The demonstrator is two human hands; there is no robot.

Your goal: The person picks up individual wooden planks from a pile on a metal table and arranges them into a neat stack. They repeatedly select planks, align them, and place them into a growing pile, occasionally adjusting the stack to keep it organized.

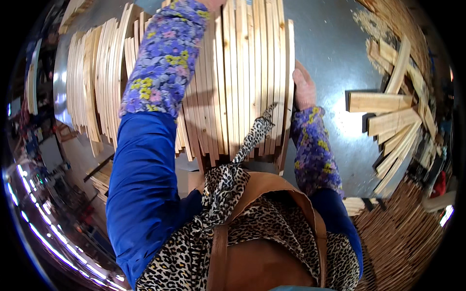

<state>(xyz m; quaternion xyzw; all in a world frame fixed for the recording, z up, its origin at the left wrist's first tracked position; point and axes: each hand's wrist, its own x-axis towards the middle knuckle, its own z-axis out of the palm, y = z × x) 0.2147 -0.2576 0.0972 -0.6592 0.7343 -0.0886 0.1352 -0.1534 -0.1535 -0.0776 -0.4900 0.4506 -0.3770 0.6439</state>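
Observation:
In front of my body a row of thin pale wooden slats [242, 72] stands side by side, their long edges running away from me. At the top edge of the picture my left hand [213, 4] reaches over the far part of the row; it is mostly cut off, and its fingers are hidden. My right hand [304, 89] lies along the outer right slat [288, 72], its thumb and some finger showing fairly straight, the rest hidden behind. Flowered purple sleeve covers are on both forearms. A leopard-print tie end hangs over the near slats.
More slats [102, 72] stand in bundles to the left on the grey metal table [323, 43]. Loose wooden offcuts [383, 104] lie fanned out at the right. Beyond the table's near right edge is a large pile of thin brown sticks [398, 233].

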